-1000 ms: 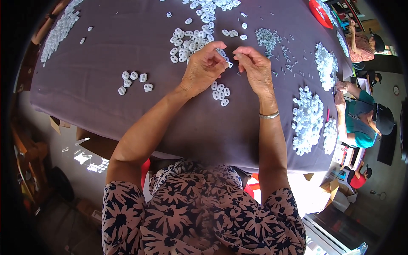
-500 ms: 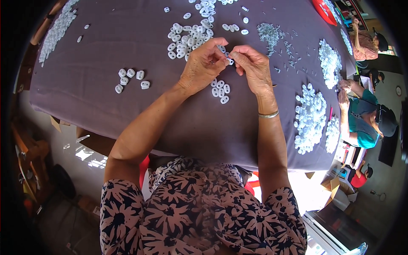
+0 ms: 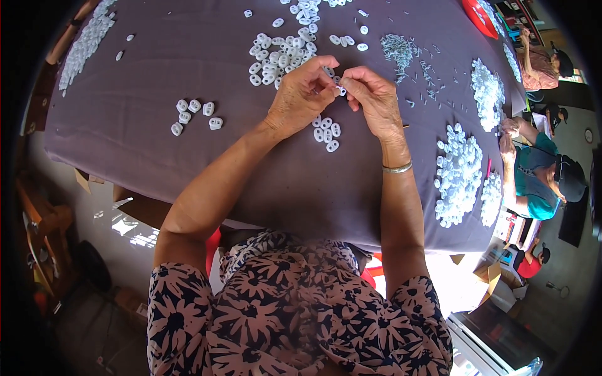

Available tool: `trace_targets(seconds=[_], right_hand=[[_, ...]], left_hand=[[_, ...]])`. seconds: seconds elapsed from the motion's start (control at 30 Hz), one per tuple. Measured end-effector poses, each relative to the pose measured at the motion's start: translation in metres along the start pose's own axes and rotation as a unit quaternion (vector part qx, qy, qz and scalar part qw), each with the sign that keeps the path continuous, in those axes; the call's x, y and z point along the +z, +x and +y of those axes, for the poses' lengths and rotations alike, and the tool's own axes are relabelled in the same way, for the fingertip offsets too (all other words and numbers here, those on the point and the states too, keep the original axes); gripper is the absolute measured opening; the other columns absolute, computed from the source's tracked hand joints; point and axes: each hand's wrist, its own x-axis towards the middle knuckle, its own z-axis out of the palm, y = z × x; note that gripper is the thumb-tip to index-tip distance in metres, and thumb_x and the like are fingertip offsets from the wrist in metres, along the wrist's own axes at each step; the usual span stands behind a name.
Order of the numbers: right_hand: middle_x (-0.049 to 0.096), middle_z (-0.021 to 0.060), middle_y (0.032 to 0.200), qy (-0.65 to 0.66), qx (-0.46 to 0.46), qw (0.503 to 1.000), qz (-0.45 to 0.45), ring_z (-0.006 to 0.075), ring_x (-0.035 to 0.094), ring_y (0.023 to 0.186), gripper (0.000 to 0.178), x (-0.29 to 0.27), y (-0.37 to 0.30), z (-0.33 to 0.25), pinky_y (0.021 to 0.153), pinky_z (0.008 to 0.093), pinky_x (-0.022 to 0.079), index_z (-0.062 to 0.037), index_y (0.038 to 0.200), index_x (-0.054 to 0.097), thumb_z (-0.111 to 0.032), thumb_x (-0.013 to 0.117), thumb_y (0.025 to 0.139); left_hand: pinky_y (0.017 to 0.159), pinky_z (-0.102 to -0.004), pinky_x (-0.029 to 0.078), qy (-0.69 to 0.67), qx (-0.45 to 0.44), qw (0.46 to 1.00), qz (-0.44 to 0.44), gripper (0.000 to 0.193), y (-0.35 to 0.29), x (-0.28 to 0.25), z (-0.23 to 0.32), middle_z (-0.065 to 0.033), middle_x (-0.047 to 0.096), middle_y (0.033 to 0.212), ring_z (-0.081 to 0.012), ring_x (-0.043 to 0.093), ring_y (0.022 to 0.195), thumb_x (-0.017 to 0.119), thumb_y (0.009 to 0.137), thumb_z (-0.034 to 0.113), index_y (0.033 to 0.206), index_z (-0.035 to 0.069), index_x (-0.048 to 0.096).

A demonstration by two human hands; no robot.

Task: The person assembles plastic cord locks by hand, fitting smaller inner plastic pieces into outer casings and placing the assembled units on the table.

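My left hand (image 3: 303, 94) is closed, thumb and fingers pinched at a small white two-holed plastic piece (image 3: 342, 91). From the other side, my right hand (image 3: 374, 100) also pinches at this piece, its thumb and forefinger together. The fingertips hide most of the piece, and I cannot make out whether the right fingers hold something smaller against it. Just below the hands lies a small group of white oval pieces (image 3: 327, 134) with holes. Beyond my left hand spreads a larger heap of similar pieces (image 3: 276, 56). Several thicker white pieces (image 3: 195, 106) lie to the left.
A pile of tiny metal springs (image 3: 399, 52) lies beyond my right hand, some scattered. Larger heaps of white pieces (image 3: 459, 175) line the table's right side. A red bowl (image 3: 480, 19) stands at far right. A person in a teal top (image 3: 540, 194) works at the right edge.
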Motion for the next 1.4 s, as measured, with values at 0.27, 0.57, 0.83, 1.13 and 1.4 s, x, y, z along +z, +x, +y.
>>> trace_targets(seconds=[0.27,0.57,0.83,1.13,1.4], right_hand=[[0.052,-0.0017,0.068,-0.023,-0.009,1.000,-0.019,0.0042,0.045,0.056,0.008,-0.001,0.000,0.000,0.049,0.0193,0.037,-0.0016,0.090,0.063,-0.010,0.060,0.089],[0.055,-0.0001,0.068,-0.063,0.006,0.998,0.000,0.0049,0.050,0.056,0.010,0.005,-0.002,-0.003,0.047,0.0191,0.041,-0.0006,0.093,0.063,-0.010,0.060,0.091],[0.059,0.0017,0.074,-0.051,0.007,0.998,0.042,0.0063,0.055,0.061,0.012,0.014,-0.003,0.002,0.050,0.0209,0.050,0.0017,0.093,0.063,-0.009,0.061,0.090],[0.059,0.0015,0.077,-0.037,-0.004,0.998,0.045,0.0060,0.055,0.064,0.011,0.017,-0.003,-0.001,0.048,0.0205,0.050,0.0010,0.093,0.062,-0.009,0.060,0.090],[0.061,0.0035,0.078,0.073,0.008,0.993,0.094,0.0063,0.053,0.060,0.014,0.011,-0.003,-0.013,0.046,0.0211,0.048,-0.0002,0.097,0.063,-0.012,0.059,0.091]], left_hand=[[0.055,-0.0170,0.046,0.003,-0.003,1.000,0.004,0.039,0.000,0.001,0.000,0.0021,0.058,0.079,-0.0019,0.053,0.068,0.062,0.085,-0.001,0.121,0.006,0.049],[0.061,-0.0184,0.044,-0.012,-0.030,0.998,0.047,0.037,-0.002,0.004,0.005,0.0009,0.057,0.076,-0.0028,0.052,0.067,0.062,0.083,-0.004,0.117,0.002,0.047],[0.056,-0.0201,0.047,-0.016,-0.046,0.997,0.065,0.038,-0.003,0.004,0.003,-0.0025,0.058,0.077,-0.0061,0.055,0.065,0.060,0.085,-0.004,0.117,0.004,0.041],[0.054,-0.0220,0.047,0.027,-0.029,0.998,0.047,0.035,0.001,-0.003,0.006,-0.0037,0.060,0.076,-0.0069,0.056,0.064,0.062,0.083,0.000,0.113,0.004,0.045],[0.063,-0.0226,0.049,0.082,0.016,0.993,0.085,0.036,0.010,-0.023,0.010,-0.0031,0.062,0.077,-0.0066,0.058,0.068,0.064,0.081,0.001,0.113,0.005,0.048]])
